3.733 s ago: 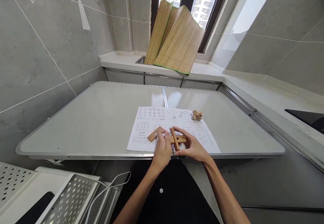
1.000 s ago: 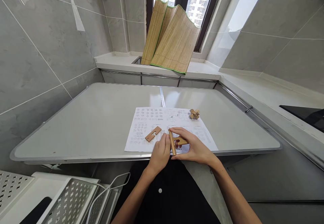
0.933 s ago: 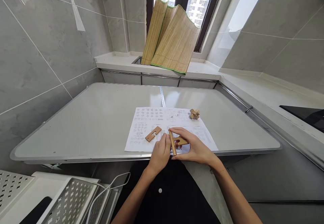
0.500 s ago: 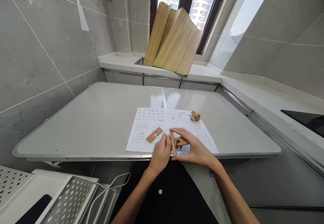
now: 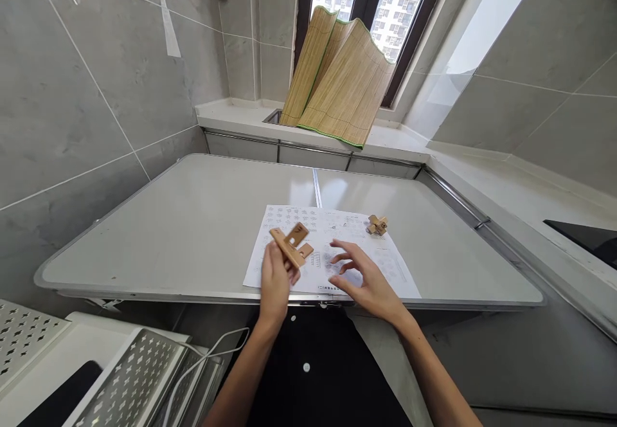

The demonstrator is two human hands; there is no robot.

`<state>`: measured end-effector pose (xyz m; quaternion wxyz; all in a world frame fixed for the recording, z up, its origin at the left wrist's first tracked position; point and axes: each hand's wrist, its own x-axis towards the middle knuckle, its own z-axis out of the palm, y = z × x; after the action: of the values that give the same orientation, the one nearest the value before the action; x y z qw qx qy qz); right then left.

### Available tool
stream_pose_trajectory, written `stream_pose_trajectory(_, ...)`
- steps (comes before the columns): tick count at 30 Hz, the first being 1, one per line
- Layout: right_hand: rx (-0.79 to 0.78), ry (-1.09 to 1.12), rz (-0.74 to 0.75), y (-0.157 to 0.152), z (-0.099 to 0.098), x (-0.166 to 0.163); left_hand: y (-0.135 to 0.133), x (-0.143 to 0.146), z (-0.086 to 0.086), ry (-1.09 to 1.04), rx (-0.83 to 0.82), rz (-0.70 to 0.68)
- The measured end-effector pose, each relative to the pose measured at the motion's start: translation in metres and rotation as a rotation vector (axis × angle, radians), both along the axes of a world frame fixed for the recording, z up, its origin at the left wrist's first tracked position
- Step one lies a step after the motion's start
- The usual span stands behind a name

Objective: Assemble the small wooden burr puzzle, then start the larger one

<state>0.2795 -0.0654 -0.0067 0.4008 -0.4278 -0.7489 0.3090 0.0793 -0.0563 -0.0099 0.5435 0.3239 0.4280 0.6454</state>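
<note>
My left hand is closed on joined wooden puzzle pieces, tilted above the left part of a printed instruction sheet. One flat piece crosses another that has a square opening and a dark mark. Partly behind them shows the end of a notched wooden piece; whether it touches the held pieces I cannot tell. My right hand hovers over the right of the sheet, fingers spread and curved, with nothing in them. An interlocked wooden burr puzzle sits on the sheet's far right corner.
The pale folding table has a centre seam and a metal rim close to my body. A bamboo mat leans by the window on the white ledge. At lower left stand perforated white baskets with a white cable.
My right hand has let go of the wooden pieces and opened. My left hand has moved left with them, turning them over the notched piece. The view has shifted slightly.
</note>
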Motion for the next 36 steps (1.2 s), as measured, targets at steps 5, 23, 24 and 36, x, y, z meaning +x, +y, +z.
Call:
stream_pose_trajectory(5, 0.147, -0.183, 0.013, 0.016, -0.011, -0.029, 0.001, -0.025, 0.015, -0.195, 0.079, 0.033)
stream_pose_trajectory(23, 0.088, -0.366, 0.010, 0.053, -0.019, -0.053, 0.000, -0.041, 0.003, -0.147, 0.064, -0.278)
stream_pose_trajectory(24, 0.081, -0.361, 0.001, 0.053, -0.018, -0.053, 0.000, -0.040, 0.002, -0.098, 0.074, -0.273)
stream_pose_trajectory(36, -0.088, 0.026, -0.146, 0.041, -0.017, -0.009, 0.008, -0.037, 0.004, 0.170, 0.137, -0.280)
